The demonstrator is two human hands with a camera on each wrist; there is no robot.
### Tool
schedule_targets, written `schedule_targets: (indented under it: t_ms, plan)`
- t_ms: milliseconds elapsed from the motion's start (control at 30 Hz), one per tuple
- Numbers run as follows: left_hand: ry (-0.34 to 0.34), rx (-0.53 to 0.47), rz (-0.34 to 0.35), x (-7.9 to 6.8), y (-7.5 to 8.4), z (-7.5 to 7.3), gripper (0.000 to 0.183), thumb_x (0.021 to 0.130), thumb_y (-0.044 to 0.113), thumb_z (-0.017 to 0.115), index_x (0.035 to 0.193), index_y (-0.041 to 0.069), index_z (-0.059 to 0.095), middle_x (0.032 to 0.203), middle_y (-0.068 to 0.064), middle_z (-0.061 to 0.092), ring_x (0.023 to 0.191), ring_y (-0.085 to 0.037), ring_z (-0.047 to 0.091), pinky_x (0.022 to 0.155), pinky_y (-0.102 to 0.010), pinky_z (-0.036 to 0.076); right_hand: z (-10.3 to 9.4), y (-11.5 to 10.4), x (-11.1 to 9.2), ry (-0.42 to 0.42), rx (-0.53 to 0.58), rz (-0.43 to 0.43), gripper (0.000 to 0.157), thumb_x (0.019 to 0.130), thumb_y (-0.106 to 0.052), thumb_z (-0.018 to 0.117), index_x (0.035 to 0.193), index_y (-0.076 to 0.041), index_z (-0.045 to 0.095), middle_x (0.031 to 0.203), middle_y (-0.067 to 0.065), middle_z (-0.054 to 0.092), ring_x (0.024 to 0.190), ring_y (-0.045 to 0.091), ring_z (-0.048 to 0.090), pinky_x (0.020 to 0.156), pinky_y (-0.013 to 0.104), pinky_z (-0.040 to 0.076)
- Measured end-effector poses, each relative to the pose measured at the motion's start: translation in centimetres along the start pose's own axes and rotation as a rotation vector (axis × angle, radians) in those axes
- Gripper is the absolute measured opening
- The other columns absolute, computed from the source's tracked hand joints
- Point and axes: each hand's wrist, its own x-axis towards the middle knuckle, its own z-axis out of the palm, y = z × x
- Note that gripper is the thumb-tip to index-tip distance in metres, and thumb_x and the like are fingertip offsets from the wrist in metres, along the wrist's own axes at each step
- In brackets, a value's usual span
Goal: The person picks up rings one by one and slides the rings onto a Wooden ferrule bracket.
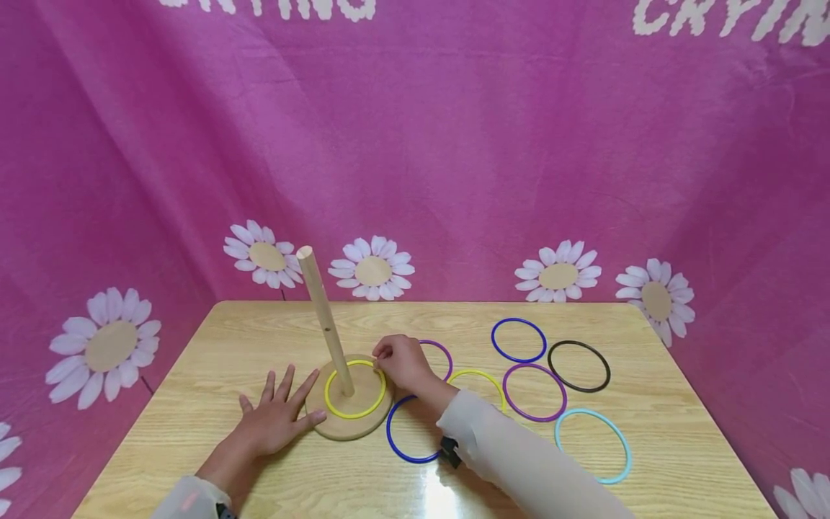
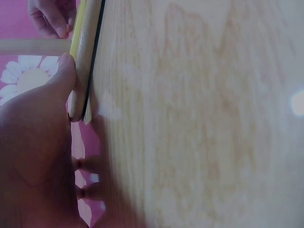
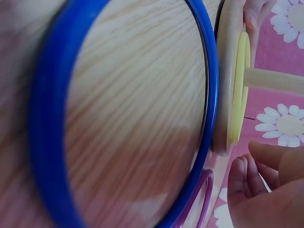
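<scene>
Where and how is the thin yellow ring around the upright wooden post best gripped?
Probably pinch the thin yellow ring by its right rim, from above and the right: it encircles the upright pale wooden post, low over the round wooden base; the left hand touches the base's left edge, and the right hand is at the right.

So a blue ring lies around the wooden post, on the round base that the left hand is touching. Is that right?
Not quite: the ring around the wooden post is yellow, not blue, as the head view shows. It does lie on the round base, and the left hand is touching that base.
</scene>
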Motion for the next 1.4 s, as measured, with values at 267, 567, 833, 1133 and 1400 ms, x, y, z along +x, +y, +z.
schedule_targets:
  t_ms: [267,567,833,1133,1400]
  plan:
    - [-0.010,-0.018,0.000,0.0,-0.2,0.1,0.087,0.098,0.075,0.042,0.167,0.029,0.017,0.171,-0.024,0.001,0.152,-0.059,-0.007,0.094,-0.094,-0.006,-1.8,0.8,-0.5,0.008,0.012,-0.017,0.008,0.086,0.001,0.078,0.094,0.000,0.077,0.080,0.003,0.074,0.075,0.009,0.065,0.073,0.023,0.054]
    - [-0.009,-0.007,-0.004,0.0,-0.3,0.3,0.088,0.097,0.077,0.041,0.167,0.030,0.017,0.171,-0.024,0.001,0.152,-0.059,-0.006,0.094,-0.094,-0.006,-4.4,2.7,-1.0,0.048,0.054,-0.001,0.011,0.087,-0.002,0.080,0.097,-0.001,0.077,0.084,0.003,0.075,0.079,0.014,0.069,0.077,0.029,0.056]
    - [-0.006,-0.005,-0.001,-0.1,-0.2,0.3,0.085,0.098,0.074,0.042,0.167,0.029,0.018,0.171,-0.024,0.001,0.152,-0.059,-0.005,0.093,-0.094,-0.005,-7.3,4.1,-1.6,0.098,0.054,0.066,0.012,0.087,-0.002,0.081,0.099,-0.001,0.078,0.084,0.002,0.074,0.079,0.013,0.067,0.074,0.029,0.056]
    - [0.005,-0.007,0.007,-0.1,-0.1,0.3,0.086,0.098,0.075,0.042,0.167,0.029,0.018,0.171,-0.025,0.002,0.151,-0.060,-0.005,0.093,-0.094,-0.006,-10.5,7.5,-2.0,0.133,0.018,0.081,0.015,0.087,-0.004,0.080,0.101,0.000,0.077,0.086,0.003,0.075,0.082,0.015,0.069,0.080,0.032,0.055]
    - [0.018,0.003,0.012,0.2,-0.3,0.5,0.085,0.098,0.074,0.043,0.167,0.029,0.019,0.171,-0.025,0.004,0.152,-0.060,-0.003,0.094,-0.094,-0.005,-13.2,10.5,-2.2,0.172,-0.003,0.126,0.017,0.089,-0.002,0.078,0.105,0.002,0.076,0.092,0.010,0.076,0.090,0.025,0.070,0.085,0.039,0.055]
